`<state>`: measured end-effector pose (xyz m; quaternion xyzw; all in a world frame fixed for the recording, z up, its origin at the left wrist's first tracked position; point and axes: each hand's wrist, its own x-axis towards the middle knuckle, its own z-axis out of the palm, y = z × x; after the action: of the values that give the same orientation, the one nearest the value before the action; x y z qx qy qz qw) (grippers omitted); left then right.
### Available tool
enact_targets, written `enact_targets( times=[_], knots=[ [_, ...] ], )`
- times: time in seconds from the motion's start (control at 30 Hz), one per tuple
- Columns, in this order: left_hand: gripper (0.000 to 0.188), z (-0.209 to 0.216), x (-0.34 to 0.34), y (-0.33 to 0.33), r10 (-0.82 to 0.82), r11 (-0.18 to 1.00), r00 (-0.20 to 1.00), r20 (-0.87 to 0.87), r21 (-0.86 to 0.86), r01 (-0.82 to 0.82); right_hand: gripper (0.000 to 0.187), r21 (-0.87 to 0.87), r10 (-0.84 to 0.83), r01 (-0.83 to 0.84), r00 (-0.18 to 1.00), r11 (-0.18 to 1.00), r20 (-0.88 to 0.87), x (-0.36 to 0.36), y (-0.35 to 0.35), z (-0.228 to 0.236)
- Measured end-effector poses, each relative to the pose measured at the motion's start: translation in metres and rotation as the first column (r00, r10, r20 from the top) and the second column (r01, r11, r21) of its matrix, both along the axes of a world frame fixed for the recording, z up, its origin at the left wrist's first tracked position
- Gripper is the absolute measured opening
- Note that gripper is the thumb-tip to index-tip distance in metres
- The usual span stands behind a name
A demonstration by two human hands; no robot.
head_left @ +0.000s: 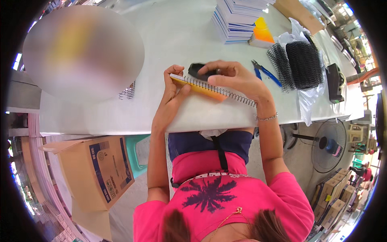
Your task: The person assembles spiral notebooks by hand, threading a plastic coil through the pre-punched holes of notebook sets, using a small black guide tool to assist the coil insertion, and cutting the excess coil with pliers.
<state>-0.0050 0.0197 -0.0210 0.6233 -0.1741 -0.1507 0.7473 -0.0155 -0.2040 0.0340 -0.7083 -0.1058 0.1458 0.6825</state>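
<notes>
One thin notebook (209,93) is over the tabletop (173,40), its end pinched in the left hand (173,92); the right hand (238,78) curls half-open at the wire coil (238,97), its grip unclear. Probably light, coil springy; best held by its flat covers.

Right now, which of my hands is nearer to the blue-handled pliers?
Right. Your right hand is just left of the blue-handled pliers, not touching them; your left hand is farther left, holding the yellow-orange booklet.
</notes>
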Motion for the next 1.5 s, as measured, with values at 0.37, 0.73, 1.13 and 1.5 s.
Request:
enact_targets(
  times=[0.37, 0.73, 1.13, 1.5],
  knots=[
    [0.039, 0.006, -0.002, 0.000, -0.030, 1.000, 0.997, -0.067, 0.005, 0.031, 0.050, 0.084, 0.315, -0.323, 0.944, 0.943, 0.094, 0.005, -0.025, 0.026],
    [0.038, 0.014, -0.004, -0.004, -0.003, 1.000, 0.998, -0.055, 0.010, 0.004, 0.044, 0.028, 0.205, -0.205, 0.979, 0.978, 0.007, 0.003, -0.017, 0.026],
    [0.038, 0.003, -0.001, -0.002, -0.006, 1.000, 1.000, 0.021, 0.024, 0.005, 0.038, -0.511, 0.102, 0.027, 0.970, 0.859, 0.222, 0.001, -0.005, 0.021],
    [0.036, 0.004, 0.001, -0.002, 0.011, 1.000, 0.999, -0.042, -0.017, -0.012, 0.035, -0.278, 0.152, -0.127, 0.986, 0.952, 0.069, 0.008, -0.006, 0.042]
  ],
)
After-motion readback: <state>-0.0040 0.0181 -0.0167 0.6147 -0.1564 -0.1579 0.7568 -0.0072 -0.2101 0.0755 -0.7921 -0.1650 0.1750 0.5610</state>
